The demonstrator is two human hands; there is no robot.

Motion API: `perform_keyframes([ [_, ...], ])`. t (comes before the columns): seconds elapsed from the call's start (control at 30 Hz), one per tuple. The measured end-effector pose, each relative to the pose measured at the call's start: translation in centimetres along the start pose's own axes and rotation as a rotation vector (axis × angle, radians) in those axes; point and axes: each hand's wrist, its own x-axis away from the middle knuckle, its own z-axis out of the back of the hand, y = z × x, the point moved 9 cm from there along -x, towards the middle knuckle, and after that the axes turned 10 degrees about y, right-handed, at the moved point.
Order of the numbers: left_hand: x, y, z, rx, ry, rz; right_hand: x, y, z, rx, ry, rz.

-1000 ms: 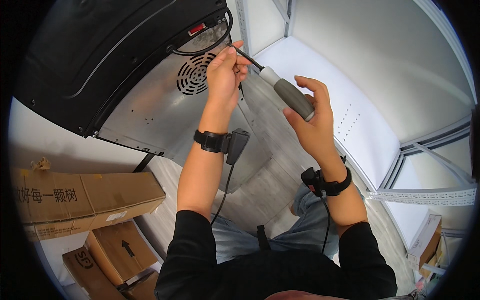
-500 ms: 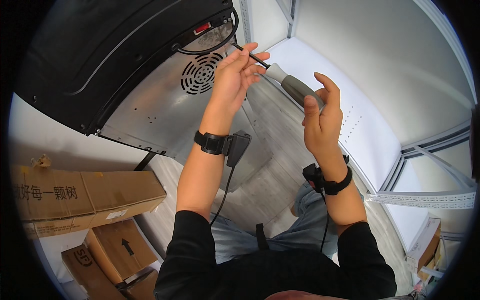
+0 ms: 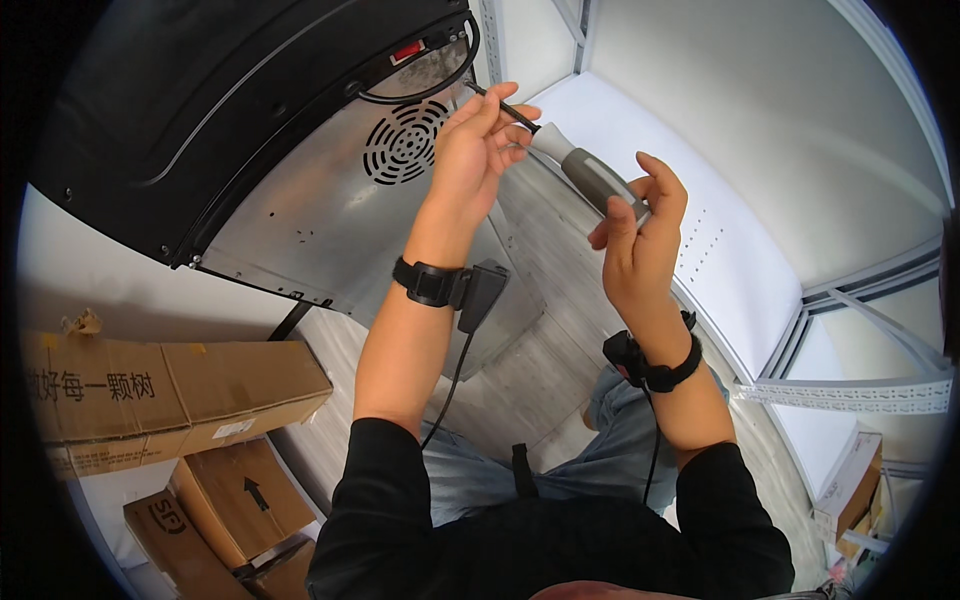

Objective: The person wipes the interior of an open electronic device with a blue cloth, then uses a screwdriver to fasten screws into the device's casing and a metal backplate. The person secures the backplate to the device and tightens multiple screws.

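A screwdriver (image 3: 594,176) with a two-tone grey handle and a dark shaft slants between my hands. My left hand (image 3: 468,155) has its thumb and fingers around the shaft close to the tip, other fingers loosely spread. My right hand (image 3: 645,225) holds the butt end of the handle, thumb on one side, index finger lifted. The tip meets the right edge of a bare metal panel (image 3: 340,225), just below a black cable loop (image 3: 415,101). Whatever the tip sits on is too small to make out. Round vent slots (image 3: 407,144) lie left of my left hand.
Above the panel is a black housing (image 3: 220,110) with a red switch (image 3: 407,52). A white shelf (image 3: 740,240) with metal framing stands at right. Cardboard boxes (image 3: 245,385) are stacked lower left. Strapped wrist devices trail cables from both my wrists.
The screwdriver handle has turned about its axis, showing a lighter strip. My right fingers have shifted around it, thumb slightly lower. The left hand has moved slightly right.
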Motion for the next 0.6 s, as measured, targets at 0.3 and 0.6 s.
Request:
perform_keyframes([
  [0.3, -0.9, -0.6, 0.8, 0.079, -0.001, -0.028, 0.4, -2.0, -0.6, -0.028, 0.006, 0.196],
  [0.6, -1.1, -0.7, 1.0, 0.061, 0.043, -0.05, 0.2, -0.4, -0.5, -0.132, 0.001, 0.032],
])
